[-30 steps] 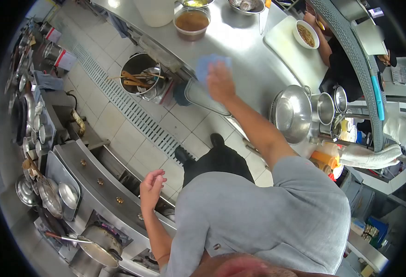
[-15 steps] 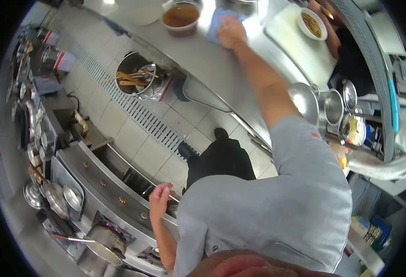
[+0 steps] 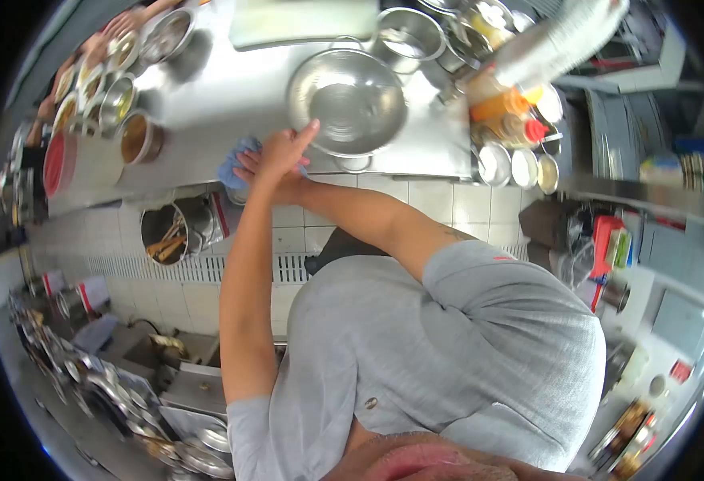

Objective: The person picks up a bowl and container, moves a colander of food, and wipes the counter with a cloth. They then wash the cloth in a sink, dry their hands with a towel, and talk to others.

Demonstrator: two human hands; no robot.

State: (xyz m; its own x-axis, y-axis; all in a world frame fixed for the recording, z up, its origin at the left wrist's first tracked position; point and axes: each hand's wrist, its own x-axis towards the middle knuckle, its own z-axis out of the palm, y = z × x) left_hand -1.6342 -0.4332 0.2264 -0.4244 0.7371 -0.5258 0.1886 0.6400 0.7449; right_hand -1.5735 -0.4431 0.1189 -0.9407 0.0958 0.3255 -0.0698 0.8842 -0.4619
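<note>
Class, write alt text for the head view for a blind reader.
A person in a grey shirt has the left hand and right hand on a blue cloth on a steel counter, beside a large metal bowl.

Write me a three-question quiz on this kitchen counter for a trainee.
1. True or false: the large steel bowl is full of soup.
2. The cloth under the right hand is: A red, B blue, C white.
3. What flat white thing lies on the counter beyond the bowl?
Key: 1 false, it looks empty; 2 B; 3 the cutting board.
</note>
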